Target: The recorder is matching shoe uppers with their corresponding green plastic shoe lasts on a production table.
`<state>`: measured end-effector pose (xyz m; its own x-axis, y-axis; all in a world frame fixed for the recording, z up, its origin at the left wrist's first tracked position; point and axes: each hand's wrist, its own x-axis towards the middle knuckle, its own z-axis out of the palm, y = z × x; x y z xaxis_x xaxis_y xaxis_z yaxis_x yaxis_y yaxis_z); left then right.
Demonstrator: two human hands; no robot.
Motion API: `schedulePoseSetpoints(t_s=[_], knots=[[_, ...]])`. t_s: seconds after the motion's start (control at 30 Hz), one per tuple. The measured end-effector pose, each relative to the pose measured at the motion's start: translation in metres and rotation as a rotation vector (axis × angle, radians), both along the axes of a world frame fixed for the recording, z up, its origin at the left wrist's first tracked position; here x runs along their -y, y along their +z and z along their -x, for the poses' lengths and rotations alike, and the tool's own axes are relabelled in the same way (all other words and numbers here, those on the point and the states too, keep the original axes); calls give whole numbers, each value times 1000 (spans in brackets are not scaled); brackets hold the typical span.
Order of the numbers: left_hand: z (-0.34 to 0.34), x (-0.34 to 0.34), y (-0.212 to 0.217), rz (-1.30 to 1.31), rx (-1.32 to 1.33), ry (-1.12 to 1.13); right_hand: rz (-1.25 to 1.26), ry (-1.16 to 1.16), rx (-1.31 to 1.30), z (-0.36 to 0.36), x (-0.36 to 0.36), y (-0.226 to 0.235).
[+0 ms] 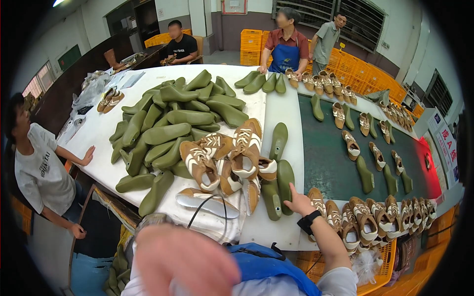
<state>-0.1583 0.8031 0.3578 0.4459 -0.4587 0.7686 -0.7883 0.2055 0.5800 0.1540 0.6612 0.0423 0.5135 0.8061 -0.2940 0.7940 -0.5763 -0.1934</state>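
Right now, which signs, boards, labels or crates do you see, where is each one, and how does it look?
Red and white sign: far right edge, upright panel with blue patches.
Framed notice: back wall, top centre, reddish frame, pale inside.
Green board: left wall, dark rectangle.
Yellow crates: stacked at the back, slotted plastic boxes.
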Motion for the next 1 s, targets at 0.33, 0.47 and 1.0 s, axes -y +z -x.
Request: schedulePoseSetpoints(t_s=[0.33,0.47,1.0], knots=[[-73,159,31,309,-148,-146,-91,115,-109,-8,1,4],[-112,204,18,542,-267,-321,-133,159,-209,4,-13,1],[-202,147,-11,132,-348,-456,-460,-176,-582,-66,-24,12]])
